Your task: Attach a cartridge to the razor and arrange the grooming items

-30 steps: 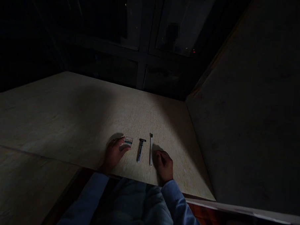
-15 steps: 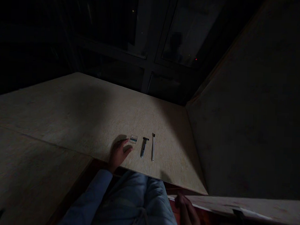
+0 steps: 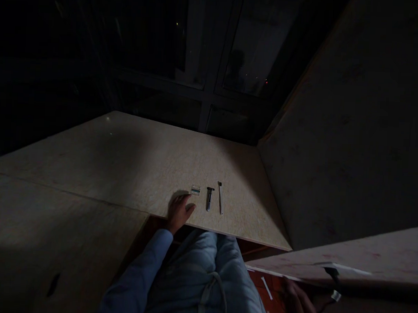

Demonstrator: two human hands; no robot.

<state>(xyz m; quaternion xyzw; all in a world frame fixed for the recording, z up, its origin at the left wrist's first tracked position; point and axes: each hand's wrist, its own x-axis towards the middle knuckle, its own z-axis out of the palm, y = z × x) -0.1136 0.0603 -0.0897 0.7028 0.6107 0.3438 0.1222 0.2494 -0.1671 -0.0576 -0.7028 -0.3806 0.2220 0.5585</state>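
My left hand lies flat on the near edge of the pale wooden tabletop, fingers stretched out, holding nothing. Just beyond its fingertips sits a small clear box. To the right of the box lie a dark razor and a thin white toothbrush, side by side and pointing away from me. My right hand is down low at the bottom right, below the table edge, dim and partly cut off; its fingers are unclear.
A large board leans upright on the right. A second panel with a dark cable runs across the lower right. A lower wooden surface spreads at left. Dark window frames stand behind the table.
My right hand left the tabletop beside the toothbrush and dropped down to the lower right. My left hand drew back from the clear box and now rests flat. The view pulled back.
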